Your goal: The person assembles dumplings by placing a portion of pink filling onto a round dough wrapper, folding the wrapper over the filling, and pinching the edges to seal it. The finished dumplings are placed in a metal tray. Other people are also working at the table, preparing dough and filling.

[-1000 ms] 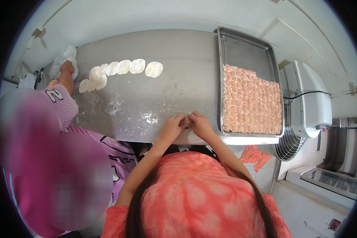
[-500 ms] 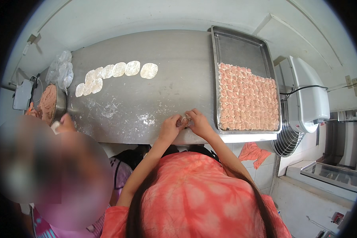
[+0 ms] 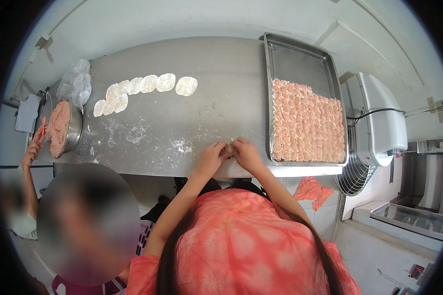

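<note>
Over the near edge of the steel table, my left hand and my right hand are pressed together around a small dumpling; only a sliver of it shows between the fingers. Just right of my right hand lies a long metal tray, its near half packed with rows of pink folded dumplings. A row of round dough wrappers lies on the far left part of the table.
A metal bowl of pink filling stands at the table's left end, with another person's hand at it. A clear plastic bag lies behind the bowl. A white machine and a fan grille stand right of the tray.
The person on the left has drawn back from the wrappers and now reaches to the bowl of filling. My hands stay together at the table's near edge.
</note>
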Demonstrator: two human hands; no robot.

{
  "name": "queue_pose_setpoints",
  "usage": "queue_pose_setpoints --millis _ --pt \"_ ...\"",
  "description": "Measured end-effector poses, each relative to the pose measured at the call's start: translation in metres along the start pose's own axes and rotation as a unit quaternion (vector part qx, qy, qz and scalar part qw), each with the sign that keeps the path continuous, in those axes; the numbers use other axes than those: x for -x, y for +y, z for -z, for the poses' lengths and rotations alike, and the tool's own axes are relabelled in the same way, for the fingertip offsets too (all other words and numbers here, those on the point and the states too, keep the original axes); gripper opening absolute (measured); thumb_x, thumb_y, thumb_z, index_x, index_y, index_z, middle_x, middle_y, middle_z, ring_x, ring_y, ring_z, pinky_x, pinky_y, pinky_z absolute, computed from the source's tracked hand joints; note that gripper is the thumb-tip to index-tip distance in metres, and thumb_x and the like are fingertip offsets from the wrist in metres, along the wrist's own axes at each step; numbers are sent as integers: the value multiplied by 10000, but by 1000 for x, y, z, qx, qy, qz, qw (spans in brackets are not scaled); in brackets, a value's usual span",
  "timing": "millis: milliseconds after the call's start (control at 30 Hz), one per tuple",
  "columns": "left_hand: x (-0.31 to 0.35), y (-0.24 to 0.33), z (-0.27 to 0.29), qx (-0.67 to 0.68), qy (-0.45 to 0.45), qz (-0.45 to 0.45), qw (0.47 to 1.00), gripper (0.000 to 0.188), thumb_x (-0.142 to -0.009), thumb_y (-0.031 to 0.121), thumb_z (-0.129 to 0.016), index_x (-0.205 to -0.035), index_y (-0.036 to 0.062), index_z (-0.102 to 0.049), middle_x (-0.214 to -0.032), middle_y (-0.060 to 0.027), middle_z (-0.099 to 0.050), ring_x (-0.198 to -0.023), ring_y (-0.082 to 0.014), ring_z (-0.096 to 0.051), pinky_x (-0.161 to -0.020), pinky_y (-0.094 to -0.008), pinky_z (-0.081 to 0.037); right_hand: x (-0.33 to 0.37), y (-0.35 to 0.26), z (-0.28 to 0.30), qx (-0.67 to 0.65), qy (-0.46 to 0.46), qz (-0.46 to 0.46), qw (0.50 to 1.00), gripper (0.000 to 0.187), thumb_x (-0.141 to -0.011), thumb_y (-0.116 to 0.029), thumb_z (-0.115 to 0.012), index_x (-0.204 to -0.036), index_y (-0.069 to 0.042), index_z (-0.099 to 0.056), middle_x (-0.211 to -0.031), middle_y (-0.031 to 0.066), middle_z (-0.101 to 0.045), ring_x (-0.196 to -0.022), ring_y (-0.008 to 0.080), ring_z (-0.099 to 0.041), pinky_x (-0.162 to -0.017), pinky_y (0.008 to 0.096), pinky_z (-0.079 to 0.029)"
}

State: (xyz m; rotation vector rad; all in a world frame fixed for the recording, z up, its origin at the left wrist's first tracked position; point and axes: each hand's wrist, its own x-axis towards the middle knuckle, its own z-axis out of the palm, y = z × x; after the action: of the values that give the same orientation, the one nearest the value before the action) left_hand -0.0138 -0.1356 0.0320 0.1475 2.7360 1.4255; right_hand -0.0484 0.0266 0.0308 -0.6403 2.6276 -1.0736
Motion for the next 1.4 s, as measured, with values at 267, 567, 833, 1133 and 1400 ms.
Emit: queue_pose_setpoints --millis 267,567,833,1133,1400 --pt "-1 0 -5 -1 62 -24 998 262 -703 -14 -674 -950 19 -593 -904 -141 -628 -822 -304 -625 -705 -367 -514 3 -9 4 -5 63 -14 998 260 -720 8 -572 -972 -46 -604 -913 170 -568 -842 389 -577 -736 447 -476" --pt "-1 0 -5 49 74 24 996 251 -724 -15 -668 -964 7 -596 -855 -156 -643 -803 -298 -647 -700 -369 -528 -1 -12 1 -17 88 -1 996 282 -737 -2 -571 -1010 -68 -590 -917 160 -558 -883 389 -563 -742 450 -468" --pt "2 -14 -7 50 25 65 996 264 -747 -10 -652 -1005 -5 -594 -894 -145 -665 -841 -256 -658 -740 -339 -520 0 -6 -8 27 58 64 996 204 -765 -10 -553 -956 -64 -599 -893 145 -543 -850 364 -576 -707 440 -469" --pt "58 -39 36 100 106 150 978 266 -767 -52 -591 -1030 -16 -604 -926 -85 -656 -847 -138 -628 -742 -267 -497 -20 63 136 -108 138 3 985 343 -646 95 -618 -959 -43 -642 -934 126 -626 -861 272 -627 -731 346 -506" --pt "145 -50 50 100 228 229 941 242 -807 -61 -562 -1043 -15 -590 -922 -51 -629 -837 -110 -598 -722 -236 -480 -76 234 301 111 209 -66 969 303 -656 52 -616 -931 -60 -678 -923 142 -638 -860 292 -622 -724 347 -492"
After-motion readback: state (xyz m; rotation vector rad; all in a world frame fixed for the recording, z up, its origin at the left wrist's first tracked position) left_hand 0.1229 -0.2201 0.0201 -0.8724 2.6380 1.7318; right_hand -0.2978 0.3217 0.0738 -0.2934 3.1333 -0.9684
